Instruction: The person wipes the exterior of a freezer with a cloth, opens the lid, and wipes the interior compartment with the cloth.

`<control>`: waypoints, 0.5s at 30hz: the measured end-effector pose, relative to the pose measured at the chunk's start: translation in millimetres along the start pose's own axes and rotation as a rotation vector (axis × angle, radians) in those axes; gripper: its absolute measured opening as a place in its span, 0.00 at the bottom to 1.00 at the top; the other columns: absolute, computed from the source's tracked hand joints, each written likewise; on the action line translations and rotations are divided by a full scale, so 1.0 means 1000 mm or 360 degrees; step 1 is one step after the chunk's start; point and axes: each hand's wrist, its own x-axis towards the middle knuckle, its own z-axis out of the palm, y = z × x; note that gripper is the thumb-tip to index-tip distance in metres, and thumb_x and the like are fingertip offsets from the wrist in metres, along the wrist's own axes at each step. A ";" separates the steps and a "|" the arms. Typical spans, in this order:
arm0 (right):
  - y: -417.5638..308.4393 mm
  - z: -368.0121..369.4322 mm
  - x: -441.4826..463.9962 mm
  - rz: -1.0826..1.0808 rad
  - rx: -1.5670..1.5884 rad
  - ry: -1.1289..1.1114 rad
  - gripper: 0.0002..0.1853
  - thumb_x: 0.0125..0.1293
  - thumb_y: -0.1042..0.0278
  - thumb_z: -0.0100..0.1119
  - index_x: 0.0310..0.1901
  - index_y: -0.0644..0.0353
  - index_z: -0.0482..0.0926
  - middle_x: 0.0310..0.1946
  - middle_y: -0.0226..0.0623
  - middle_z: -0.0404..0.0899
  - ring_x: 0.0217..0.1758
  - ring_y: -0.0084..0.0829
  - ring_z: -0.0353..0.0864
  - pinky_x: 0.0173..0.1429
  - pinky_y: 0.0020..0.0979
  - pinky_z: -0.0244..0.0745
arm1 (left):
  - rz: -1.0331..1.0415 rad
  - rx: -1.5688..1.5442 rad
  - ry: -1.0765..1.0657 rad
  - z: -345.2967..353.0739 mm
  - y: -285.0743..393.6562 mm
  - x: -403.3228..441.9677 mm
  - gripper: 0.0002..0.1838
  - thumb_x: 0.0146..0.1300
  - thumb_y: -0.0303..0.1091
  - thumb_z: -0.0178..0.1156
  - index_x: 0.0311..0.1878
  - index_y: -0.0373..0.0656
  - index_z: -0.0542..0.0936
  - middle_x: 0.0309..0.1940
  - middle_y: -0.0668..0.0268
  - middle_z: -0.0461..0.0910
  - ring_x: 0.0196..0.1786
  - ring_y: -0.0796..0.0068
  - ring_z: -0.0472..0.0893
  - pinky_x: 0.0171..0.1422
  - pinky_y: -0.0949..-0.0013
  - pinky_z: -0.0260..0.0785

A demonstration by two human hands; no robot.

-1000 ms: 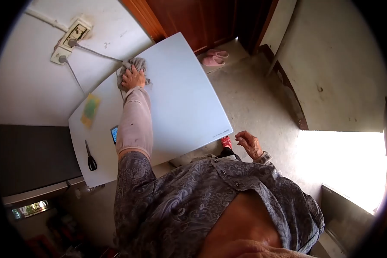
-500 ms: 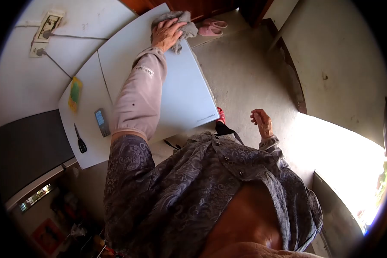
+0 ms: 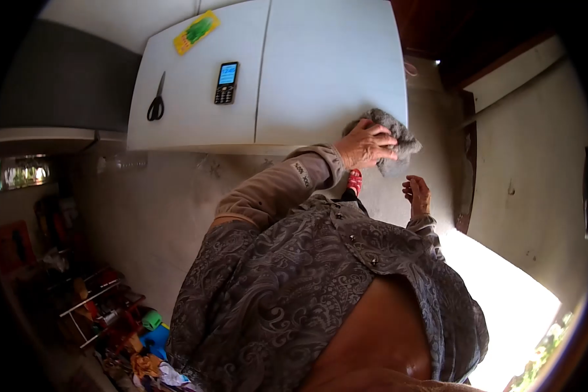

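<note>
My left hand [image 3: 366, 145] presses a grey cloth [image 3: 392, 127] against the near right corner of a white flat top [image 3: 330, 72]. Its fingers are bent over the cloth, part of which hangs past the edge. Lower on the right, my right hand [image 3: 417, 195] is held in the air near my body, its fingers loosely curled and slightly apart, with nothing visible in them. On the left part of the top lie a keypad phone [image 3: 226, 83] with a lit screen, black-handled scissors [image 3: 156, 99] and a yellow-green packet [image 3: 197, 31].
A dark panel [image 3: 65, 75] adjoins the top on the left. A shelf rack [image 3: 91, 307] with mixed items stands at the lower left. A red shoe [image 3: 354, 181] shows below the cloth. A pale wall [image 3: 536, 137] rises on the right, with bright light below it.
My left hand and the cloth have come from the far corner of the top to its near right corner. The view has turned leftward. My right hand stays raised beside me.
</note>
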 end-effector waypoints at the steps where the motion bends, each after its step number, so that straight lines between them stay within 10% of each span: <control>1: -0.003 -0.001 -0.003 0.0012 -0.0038 -0.0015 0.10 0.70 0.62 0.52 0.46 0.56 0.79 0.30 0.29 0.80 0.28 0.18 0.76 0.33 0.21 0.69 | -0.0012 0.0082 0.0023 0.003 0.005 -0.008 0.20 0.47 0.31 0.67 0.46 0.64 0.82 0.60 0.74 0.72 0.64 0.69 0.65 0.66 0.46 0.54; 9: -0.020 0.045 -0.049 -0.0460 -0.0263 -0.0185 0.11 0.70 0.65 0.51 0.47 0.62 0.77 0.32 0.34 0.80 0.30 0.22 0.78 0.34 0.22 0.72 | -0.0179 0.0453 0.0316 -0.032 0.011 -0.119 0.06 0.53 0.32 0.65 0.35 0.55 0.83 0.56 0.71 0.73 0.62 0.67 0.66 0.66 0.49 0.56; 15: -0.039 0.111 -0.033 -0.0192 0.0607 -0.0324 0.22 0.71 0.61 0.51 0.59 0.65 0.64 0.48 0.52 0.76 0.50 0.42 0.80 0.55 0.38 0.77 | -0.0665 0.0665 0.0253 -0.080 -0.003 -0.219 0.05 0.56 0.31 0.59 0.35 0.53 0.82 0.54 0.69 0.74 0.59 0.64 0.68 0.64 0.52 0.57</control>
